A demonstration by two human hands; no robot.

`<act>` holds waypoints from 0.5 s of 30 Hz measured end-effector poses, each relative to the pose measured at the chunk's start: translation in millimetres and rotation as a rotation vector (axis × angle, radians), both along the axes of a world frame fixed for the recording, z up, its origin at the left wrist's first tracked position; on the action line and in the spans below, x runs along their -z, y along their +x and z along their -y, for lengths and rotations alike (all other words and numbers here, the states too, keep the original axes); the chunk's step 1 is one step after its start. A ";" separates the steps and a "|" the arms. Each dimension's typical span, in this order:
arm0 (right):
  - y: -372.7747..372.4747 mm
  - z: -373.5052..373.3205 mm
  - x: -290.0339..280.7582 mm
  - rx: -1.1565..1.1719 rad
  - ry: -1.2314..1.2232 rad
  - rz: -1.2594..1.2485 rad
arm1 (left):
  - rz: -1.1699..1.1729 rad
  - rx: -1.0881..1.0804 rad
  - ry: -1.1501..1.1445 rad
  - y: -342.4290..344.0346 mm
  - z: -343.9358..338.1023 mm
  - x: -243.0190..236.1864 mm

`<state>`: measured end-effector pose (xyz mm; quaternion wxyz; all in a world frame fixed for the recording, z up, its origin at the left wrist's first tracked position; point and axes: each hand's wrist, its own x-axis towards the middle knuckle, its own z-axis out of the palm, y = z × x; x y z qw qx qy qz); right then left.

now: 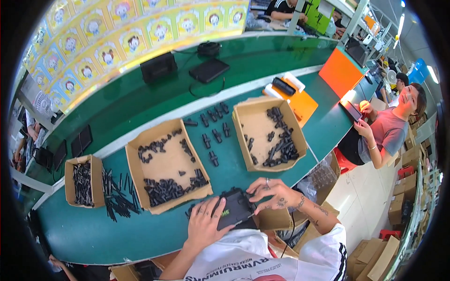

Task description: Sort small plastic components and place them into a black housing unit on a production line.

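Note:
A flat black plastic case [237, 207] with small knobs along its far edge lies near the table's front edge, close to my body. My left hand [206, 222] grips its left side, fingers over the top and thumb along the near edge. At the right end of the case is my right hand [275, 195], its fingers bent and pinched together at the edge. Whatever they pinch is too small to make out. Just beyond the case, an open cardboard box [164, 161] holds many small black plastic parts. Another box [251, 114] to its right has similar parts.
Several black connector-like parts [213, 158] stand between the boxes. At left, a small box [97, 180] holds thin black sticks, with more sticks [117, 199] beside it. An orange panel [303, 107] lies at back right. A co-worker [391, 131] holds a dark device at the table's right.

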<state>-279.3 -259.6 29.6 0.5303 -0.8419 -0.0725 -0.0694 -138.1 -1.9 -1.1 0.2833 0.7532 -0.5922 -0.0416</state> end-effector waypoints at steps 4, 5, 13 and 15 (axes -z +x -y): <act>18.0 14.4 -8.2 -0.040 -0.089 0.109 | 0.017 -0.025 0.026 10.4 8.3 -5.8; 18.1 14.1 -3.8 0.012 -0.133 0.113 | -0.009 -0.026 -0.014 12.9 11.9 -8.1; 18.8 15.2 20.5 0.019 -0.096 0.104 | -0.026 -0.052 0.042 11.3 8.4 5.9; 15.5 11.0 19.0 0.023 -0.095 0.084 | -0.035 -0.044 0.056 7.6 6.3 4.8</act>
